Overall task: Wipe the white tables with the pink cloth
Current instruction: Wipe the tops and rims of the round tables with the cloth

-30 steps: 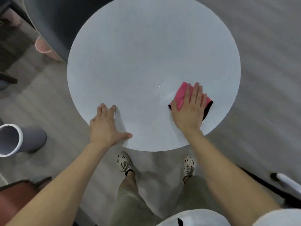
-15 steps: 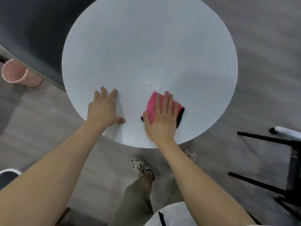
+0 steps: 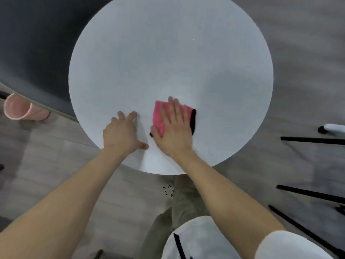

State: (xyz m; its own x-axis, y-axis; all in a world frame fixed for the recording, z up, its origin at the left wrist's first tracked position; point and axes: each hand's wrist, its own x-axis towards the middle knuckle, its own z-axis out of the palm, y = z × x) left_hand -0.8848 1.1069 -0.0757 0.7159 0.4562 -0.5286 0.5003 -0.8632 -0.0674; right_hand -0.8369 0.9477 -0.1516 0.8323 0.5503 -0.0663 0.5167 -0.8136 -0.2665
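Bracing the near edge of the tabletop (image 3: 168,53), the left grip (image 3: 121,135) lies flat with fingers straight and spread, holding nothing. Just right of it, close to its thumb, the cloth (image 3: 158,118) lies spread on the tabletop beneath the right grip (image 3: 174,131). That grip's fingers are straight too, pressing down on the cloth rather than curling round it. Pink shows off its left side and a black edge off its right. The cloth's long axis runs along the fingers, away from the person. Since the right grip sits on the cloth, the wiping falls to it. Most bare tabletop lies ahead and right of it, so the next stroke probably heads there.
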